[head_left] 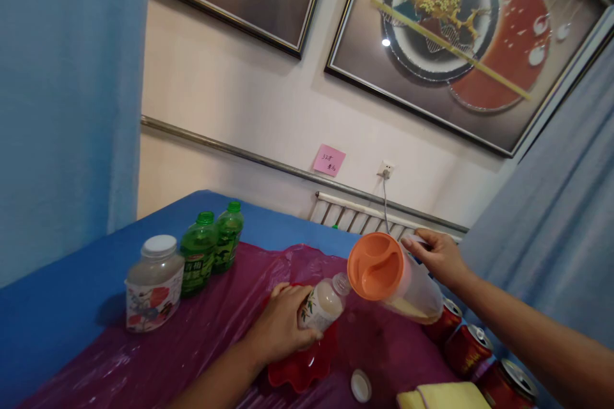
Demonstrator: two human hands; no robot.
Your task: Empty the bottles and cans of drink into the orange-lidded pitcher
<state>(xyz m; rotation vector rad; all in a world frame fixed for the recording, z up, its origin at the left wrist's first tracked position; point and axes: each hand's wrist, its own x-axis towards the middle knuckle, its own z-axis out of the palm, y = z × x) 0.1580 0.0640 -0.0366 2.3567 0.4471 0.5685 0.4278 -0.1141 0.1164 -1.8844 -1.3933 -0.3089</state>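
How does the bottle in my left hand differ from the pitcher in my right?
The pitcher looks larger than the bottle. The pitcher wears an orange lid; the bottle is uncapped. Your right hand grips the pitcher's handle; your left hand wraps the bottle's body. Both are tilted.

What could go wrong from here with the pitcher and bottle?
Liquid from the pitcher in the right hand could miss the tilted, narrow-necked bottle in the left hand, and the red bowl beneath might not catch it all. The pitcher could also bump the red cans near its base.
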